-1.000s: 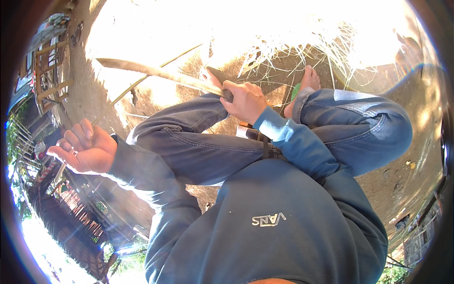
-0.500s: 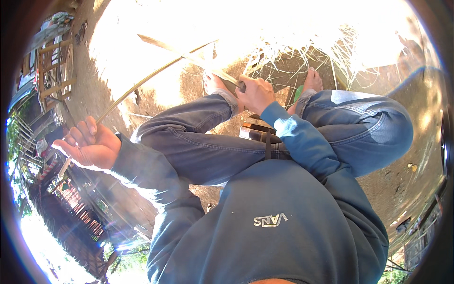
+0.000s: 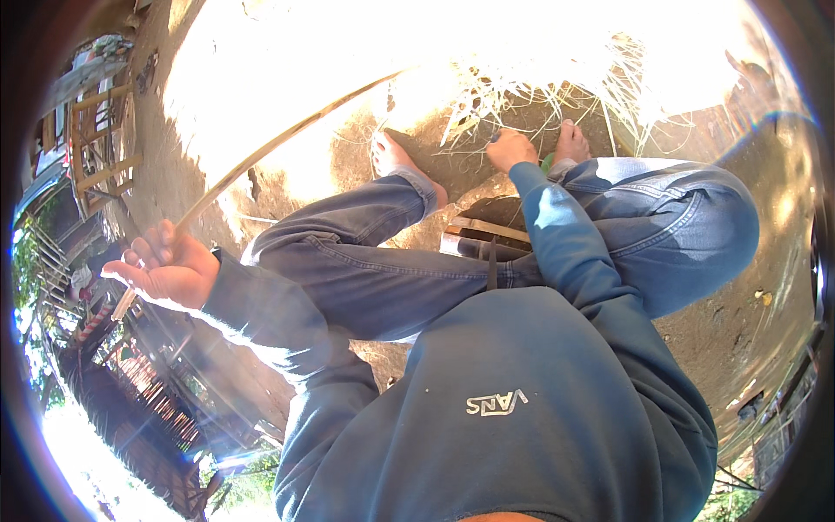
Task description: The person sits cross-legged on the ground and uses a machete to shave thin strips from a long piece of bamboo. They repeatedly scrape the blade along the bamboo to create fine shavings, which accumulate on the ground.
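Long tan strip (image 3: 261,154) slants forward and rightward from the left hand (image 3: 170,270), fingers curled round it, butt poking out behind. Far end well apart from right hand (image 3: 512,151), clenched, apparently on a dark handle (image 3: 496,137); glare obscures detail.

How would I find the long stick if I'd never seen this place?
Start with the seated person's blue jeans, then look left to the left hand. The long tan stick shows just below that hand, then reappears above it and slants up to the right. It is one single, thicker piece, unlike the tangle of thin, pale strips farther right.
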### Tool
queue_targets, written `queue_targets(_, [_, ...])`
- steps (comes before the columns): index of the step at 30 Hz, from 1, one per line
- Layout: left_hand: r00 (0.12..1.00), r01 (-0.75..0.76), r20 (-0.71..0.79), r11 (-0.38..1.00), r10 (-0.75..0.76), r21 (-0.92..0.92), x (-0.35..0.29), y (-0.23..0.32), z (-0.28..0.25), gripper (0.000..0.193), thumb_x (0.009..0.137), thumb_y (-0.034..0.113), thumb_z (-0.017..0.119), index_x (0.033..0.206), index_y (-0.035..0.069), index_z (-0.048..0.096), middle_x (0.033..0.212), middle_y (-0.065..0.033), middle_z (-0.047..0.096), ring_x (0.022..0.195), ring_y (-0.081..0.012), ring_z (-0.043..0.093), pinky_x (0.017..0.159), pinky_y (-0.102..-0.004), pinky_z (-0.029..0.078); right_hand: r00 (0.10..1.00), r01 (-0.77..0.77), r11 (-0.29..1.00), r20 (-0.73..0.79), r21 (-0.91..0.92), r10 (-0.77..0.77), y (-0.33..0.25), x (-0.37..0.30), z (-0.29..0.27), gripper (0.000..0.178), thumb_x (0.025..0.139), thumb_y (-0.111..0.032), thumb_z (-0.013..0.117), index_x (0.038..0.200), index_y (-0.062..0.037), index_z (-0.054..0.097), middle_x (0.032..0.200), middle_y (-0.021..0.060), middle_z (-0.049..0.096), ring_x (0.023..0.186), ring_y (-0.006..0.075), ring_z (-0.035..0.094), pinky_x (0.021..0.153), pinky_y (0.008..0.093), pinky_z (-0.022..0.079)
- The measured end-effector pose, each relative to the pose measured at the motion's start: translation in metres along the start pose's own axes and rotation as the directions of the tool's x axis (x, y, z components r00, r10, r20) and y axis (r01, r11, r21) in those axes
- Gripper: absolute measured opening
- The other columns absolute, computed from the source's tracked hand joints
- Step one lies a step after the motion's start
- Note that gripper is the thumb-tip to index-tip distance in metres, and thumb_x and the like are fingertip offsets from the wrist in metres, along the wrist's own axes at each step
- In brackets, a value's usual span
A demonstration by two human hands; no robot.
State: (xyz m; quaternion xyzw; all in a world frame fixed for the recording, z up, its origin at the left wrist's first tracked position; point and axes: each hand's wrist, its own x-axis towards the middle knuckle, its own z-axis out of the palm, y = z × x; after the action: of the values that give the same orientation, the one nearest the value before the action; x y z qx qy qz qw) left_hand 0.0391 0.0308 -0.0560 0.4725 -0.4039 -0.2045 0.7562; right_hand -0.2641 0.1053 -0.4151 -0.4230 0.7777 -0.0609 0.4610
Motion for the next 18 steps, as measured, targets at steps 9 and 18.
queue_targets(9, [0.997,-0.075,0.01,0.997,0.075,0.02,-0.004,-0.005,0.001,0.047,0.083,0.053,0.065,0.082,0.009,0.047,0.068,-0.0053,0.047,0.065,-0.0207,0.058,0.068,-0.0331,0.048,0.806,0.582,0.804,0.043,0.119,-0.59,-0.107,-0.111,-0.035,0.035,0.086,-0.036,0.057,0.101,-0.0063,0.065,0.081,0.0168,0.068,0.081,0.0336,0.066,0.077,0.0433,0.051])
queue_targets(18, [0.988,-0.151,-0.004,0.985,0.152,0.088,0.002,-0.01,-0.006,0.046,0.084,0.05,0.065,0.085,0.009,0.045,0.072,-0.0041,0.043,0.064,-0.0212,0.055,0.071,-0.0359,0.047,0.848,0.529,0.842,-0.036,0.108,-0.528,-0.085,-0.091,-0.013,0.028,0.088,-0.032,0.057,0.1,-0.0078,0.064,0.075,0.016,0.067,0.071,0.0308,0.067,0.068,0.0435,0.052])
